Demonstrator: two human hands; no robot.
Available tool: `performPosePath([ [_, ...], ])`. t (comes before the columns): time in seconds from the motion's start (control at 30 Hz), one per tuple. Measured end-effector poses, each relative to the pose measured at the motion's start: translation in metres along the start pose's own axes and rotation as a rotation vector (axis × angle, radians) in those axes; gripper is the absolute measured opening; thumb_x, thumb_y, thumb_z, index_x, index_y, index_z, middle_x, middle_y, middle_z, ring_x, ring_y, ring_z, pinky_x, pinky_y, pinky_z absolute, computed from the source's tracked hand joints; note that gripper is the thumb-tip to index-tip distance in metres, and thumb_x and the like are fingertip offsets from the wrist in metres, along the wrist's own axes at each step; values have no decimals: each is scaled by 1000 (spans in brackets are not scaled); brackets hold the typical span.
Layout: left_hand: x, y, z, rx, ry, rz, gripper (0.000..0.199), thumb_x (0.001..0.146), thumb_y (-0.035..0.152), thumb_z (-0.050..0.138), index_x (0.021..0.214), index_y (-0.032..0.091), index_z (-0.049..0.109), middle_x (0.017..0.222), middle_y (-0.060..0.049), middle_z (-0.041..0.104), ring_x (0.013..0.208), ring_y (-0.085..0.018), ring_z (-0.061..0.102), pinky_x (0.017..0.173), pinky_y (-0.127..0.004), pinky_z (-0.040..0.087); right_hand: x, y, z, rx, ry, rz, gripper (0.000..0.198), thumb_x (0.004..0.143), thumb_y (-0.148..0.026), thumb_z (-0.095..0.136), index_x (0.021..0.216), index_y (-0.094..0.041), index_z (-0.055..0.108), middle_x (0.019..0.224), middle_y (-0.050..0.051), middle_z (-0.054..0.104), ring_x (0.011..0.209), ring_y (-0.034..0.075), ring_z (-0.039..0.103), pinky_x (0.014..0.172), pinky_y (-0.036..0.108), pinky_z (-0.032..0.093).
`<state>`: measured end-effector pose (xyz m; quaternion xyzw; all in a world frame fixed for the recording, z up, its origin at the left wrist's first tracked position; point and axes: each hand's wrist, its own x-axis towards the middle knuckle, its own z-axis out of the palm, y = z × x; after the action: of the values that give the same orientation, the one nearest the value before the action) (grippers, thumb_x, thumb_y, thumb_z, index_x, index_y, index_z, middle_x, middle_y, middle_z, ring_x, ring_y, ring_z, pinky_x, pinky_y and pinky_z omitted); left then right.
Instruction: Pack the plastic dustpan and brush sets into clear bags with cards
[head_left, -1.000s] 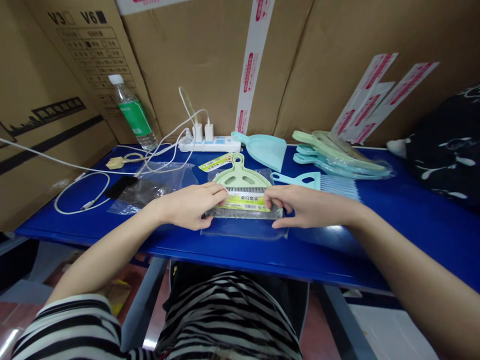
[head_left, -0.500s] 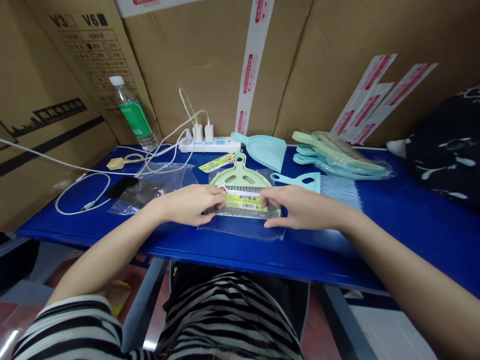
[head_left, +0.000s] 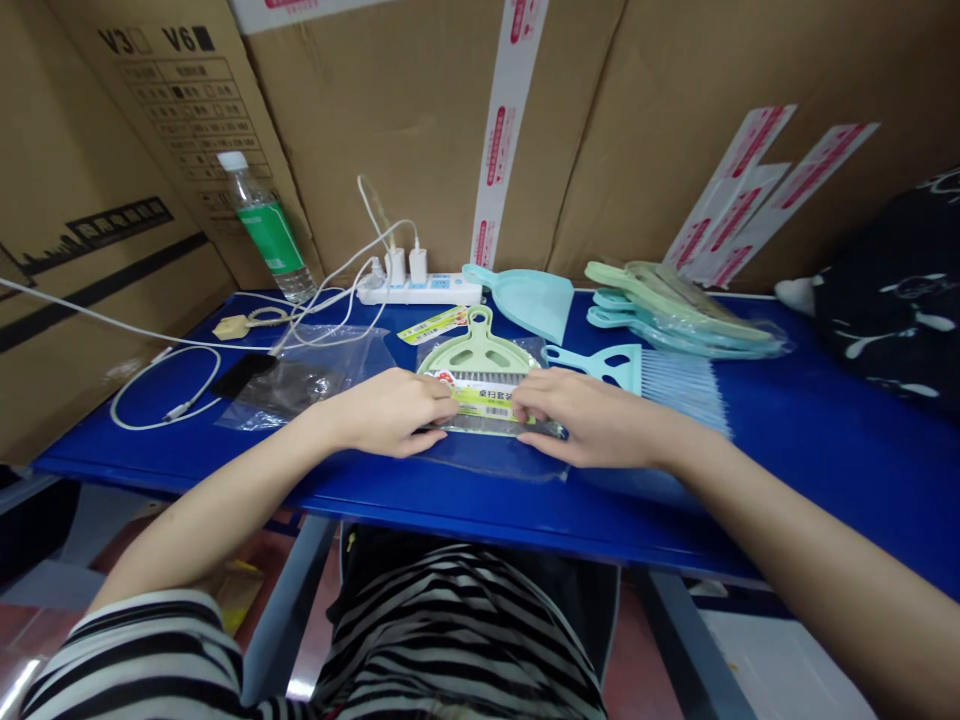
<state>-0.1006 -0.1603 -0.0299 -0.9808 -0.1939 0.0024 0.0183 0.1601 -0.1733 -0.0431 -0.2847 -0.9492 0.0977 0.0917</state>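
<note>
A pale green dustpan (head_left: 477,343) with a grey-bristled brush lies flat in a clear plastic bag (head_left: 487,460), handle pointing away from me. Across the bristles sits a yellow-and-white label card (head_left: 487,395). My left hand (head_left: 390,410) is closed at the bag's left side, thumb below and fingers curled over the plastic. On the right side my right hand (head_left: 592,415) pinches the gathered film between thumb and fingers. A light blue brush (head_left: 637,375) lies just beyond my right hand, and a loose label (head_left: 435,325) lies past the dustpan's left edge.
A blue dustpan (head_left: 529,300) lies at the back beside a white power strip (head_left: 420,290) with cables. Bagged dustpans (head_left: 682,315) are stacked at back right. To the left are a water bottle (head_left: 270,235), another plastic bag (head_left: 330,370) and a black phone-like object (head_left: 244,375).
My fingers and thumbs have drawn together on the bag's sides, and the film is now bunched at the right thumb. My right hand has shifted slightly left and nearer to me.
</note>
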Motion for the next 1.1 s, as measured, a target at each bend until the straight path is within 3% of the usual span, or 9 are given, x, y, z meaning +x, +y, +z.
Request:
performPosePath([
  [0.33, 1, -2, 4, 105, 55, 20, 13, 93, 23, 50, 88, 17, 60, 82, -5, 67, 83, -20, 64, 73, -30, 51, 2, -1, -1, -11, -25, -8, 9, 87, -22, 51, 78, -22, 49, 75, 4, 59, 73, 19, 53, 73, 34, 41],
  [0.6, 2, 1, 4, 134, 65, 24, 12, 86, 11, 46, 84, 18, 56, 76, -4, 63, 70, -18, 60, 65, -29, 47, 3, -2, 0, -7, -24, -1, 10, 83, -15, 47, 77, -22, 48, 72, 3, 57, 71, 18, 51, 71, 33, 40],
  [0.77, -2, -1, 0, 46, 0, -18, 18, 76, 4, 48, 84, 19, 55, 82, -4, 64, 75, -19, 61, 63, -29, 44, 2, -1, -2, 20, -38, 31, 10, 83, -15, 49, 76, -22, 49, 72, 3, 57, 71, 18, 51, 70, 33, 40],
  [0.97, -5, -2, -5, -121, -46, -45, 19, 70, 3, 45, 77, 20, 53, 73, -1, 59, 64, -16, 54, 59, -27, 38, 0, -2, -8, 53, -76, 51, 15, 83, -16, 50, 70, -23, 49, 70, 2, 57, 72, 18, 52, 70, 33, 41],
  [1.1, -8, -3, -8, -178, -73, -60, 22, 68, 1, 45, 77, 20, 53, 74, -1, 60, 68, -16, 56, 60, -27, 39, -6, -3, -13, 79, -111, 59, 16, 78, -8, 47, 75, -22, 53, 76, 4, 59, 78, 20, 54, 72, 34, 44],
])
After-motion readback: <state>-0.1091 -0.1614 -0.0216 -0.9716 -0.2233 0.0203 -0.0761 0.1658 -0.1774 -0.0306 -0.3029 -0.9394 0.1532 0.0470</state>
